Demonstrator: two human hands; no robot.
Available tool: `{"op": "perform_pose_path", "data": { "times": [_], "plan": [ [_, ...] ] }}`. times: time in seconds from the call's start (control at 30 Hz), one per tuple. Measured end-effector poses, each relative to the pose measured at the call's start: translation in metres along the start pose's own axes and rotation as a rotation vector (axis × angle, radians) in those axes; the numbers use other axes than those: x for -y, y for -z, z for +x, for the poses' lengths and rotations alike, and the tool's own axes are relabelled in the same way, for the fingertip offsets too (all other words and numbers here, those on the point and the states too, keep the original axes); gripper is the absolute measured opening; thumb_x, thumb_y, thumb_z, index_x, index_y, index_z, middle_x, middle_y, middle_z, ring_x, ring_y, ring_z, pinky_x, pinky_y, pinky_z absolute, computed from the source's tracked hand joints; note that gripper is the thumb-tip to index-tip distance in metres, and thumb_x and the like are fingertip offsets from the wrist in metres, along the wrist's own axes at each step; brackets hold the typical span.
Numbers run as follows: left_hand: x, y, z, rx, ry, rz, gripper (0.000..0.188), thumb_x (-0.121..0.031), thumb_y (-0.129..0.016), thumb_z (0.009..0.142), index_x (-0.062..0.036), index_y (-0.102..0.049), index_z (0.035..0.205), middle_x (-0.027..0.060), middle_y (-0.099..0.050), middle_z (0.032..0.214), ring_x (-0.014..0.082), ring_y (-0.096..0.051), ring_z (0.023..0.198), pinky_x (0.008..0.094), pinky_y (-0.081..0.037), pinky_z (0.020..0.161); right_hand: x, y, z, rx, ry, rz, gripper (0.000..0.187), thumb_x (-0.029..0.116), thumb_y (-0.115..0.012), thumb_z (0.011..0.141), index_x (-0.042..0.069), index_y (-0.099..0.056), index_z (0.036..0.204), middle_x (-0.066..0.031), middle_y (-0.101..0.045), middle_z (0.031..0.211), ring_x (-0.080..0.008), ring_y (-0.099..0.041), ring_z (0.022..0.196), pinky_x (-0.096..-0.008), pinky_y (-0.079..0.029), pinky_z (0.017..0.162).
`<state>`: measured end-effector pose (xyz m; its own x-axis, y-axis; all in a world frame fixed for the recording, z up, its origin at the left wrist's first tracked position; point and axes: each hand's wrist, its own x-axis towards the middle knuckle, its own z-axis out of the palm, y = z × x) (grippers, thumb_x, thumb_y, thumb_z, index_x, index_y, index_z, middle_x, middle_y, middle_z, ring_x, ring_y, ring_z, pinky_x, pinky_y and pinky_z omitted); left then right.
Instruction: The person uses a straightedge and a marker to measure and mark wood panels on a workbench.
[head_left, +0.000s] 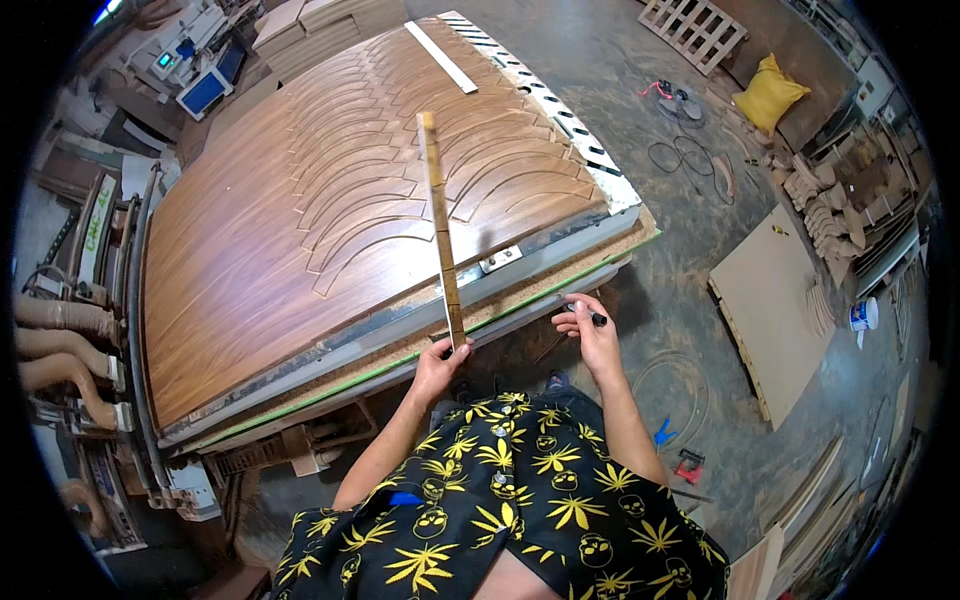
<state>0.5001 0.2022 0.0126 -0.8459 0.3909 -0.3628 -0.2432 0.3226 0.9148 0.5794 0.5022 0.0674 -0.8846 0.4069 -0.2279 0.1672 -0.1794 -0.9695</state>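
My left hand (437,368) is closed around the near end of a long narrow wooden strip (442,235). Dark cross marks run along its yellowish-brown face, and one side edge is white. The strip reaches away from me over the edge of a large brown wood-grain board (220,270), which has rows of curved cuts in it. To the right, apart from the strip, my right hand (592,338) grips a black marker (598,319) just off the machine table's near edge. A white flat strip (441,58) lies on the far part of the board.
The board rests on a machine bed with a slotted white edge (545,95) at the right. Ribbed hoses (65,345) stand at the left. Stacked boards (300,35) are behind. On the floor at right are a flat panel (775,300), a yellow sack (770,95) and looped cables (690,155).
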Motion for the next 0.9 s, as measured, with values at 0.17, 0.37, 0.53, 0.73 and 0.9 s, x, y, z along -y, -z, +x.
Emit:
{"op": "perform_pose_path", "data": {
  "times": [0.17, 0.37, 0.53, 0.73, 0.9],
  "plan": [
    [0.005, 0.000, 0.006, -0.064, -0.019, -0.046, 0.027, -0.025, -0.074, 0.104, -0.0074, -0.079, 0.123, -0.0024, -0.075, 0.099, 0.0071, -0.062, 0.090, 0.0269, -0.051, 0.084, -0.003, -0.005, -0.004, 0.015, 0.010, 0.023, 0.037, 0.037, -0.054, 0.113, 0.007, -0.064, 0.134, -0.0103, -0.078, 0.100, -0.0132, -0.071, 0.089, -0.0280, -0.054, 0.081],
    [-0.012, -0.006, 0.004, -0.032, -0.030, -0.020, 0.027, -0.026, -0.075, 0.103, -0.0081, -0.079, 0.124, -0.0032, -0.074, 0.097, 0.0065, -0.061, 0.089, 0.0275, -0.051, 0.082, 0.004, -0.001, -0.003, 0.046, 0.071, -0.036, 0.040, 0.037, -0.055, 0.113, 0.004, -0.064, 0.135, -0.0111, -0.076, 0.103, -0.0145, -0.068, 0.090, -0.0315, -0.055, 0.086],
    [-0.023, -0.013, 0.004, 0.016, -0.096, -0.005, 0.029, -0.024, -0.074, 0.103, -0.0061, -0.078, 0.125, -0.0028, -0.074, 0.097, 0.0067, -0.061, 0.087, 0.0283, -0.052, 0.080, 0.004, 0.001, -0.003, 0.090, 0.131, -0.129, 0.043, 0.037, -0.056, 0.113, 0.003, -0.063, 0.138, -0.0084, -0.075, 0.109, -0.0131, -0.067, 0.094, -0.0292, -0.053, 0.086],
    [-0.034, -0.018, 0.002, 0.059, -0.066, -0.036, 0.030, -0.023, -0.075, 0.103, -0.0045, -0.077, 0.127, -0.0015, -0.074, 0.097, 0.0072, -0.062, 0.086, 0.0280, -0.052, 0.078, 0.010, -0.008, -0.005, -0.114, 0.413, -0.158, 0.041, 0.028, -0.059, 0.112, 0.003, -0.059, 0.144, -0.0098, -0.072, 0.127, -0.0166, -0.066, 0.112, -0.0314, -0.050, 0.102],
    [-0.044, -0.020, -0.002, 0.079, -0.069, 0.006, 0.031, -0.023, -0.075, 0.102, -0.0049, -0.076, 0.128, -0.0005, -0.074, 0.096, 0.0068, -0.062, 0.086, 0.0281, -0.052, 0.077, 0.030, -0.009, -0.012, 0.001, 0.310, -0.008, 0.037, 0.021, -0.059, 0.112, 0.001, -0.059, 0.142, -0.0113, -0.072, 0.126, -0.0179, -0.066, 0.116, -0.0317, -0.048, 0.106]
  ]
}}
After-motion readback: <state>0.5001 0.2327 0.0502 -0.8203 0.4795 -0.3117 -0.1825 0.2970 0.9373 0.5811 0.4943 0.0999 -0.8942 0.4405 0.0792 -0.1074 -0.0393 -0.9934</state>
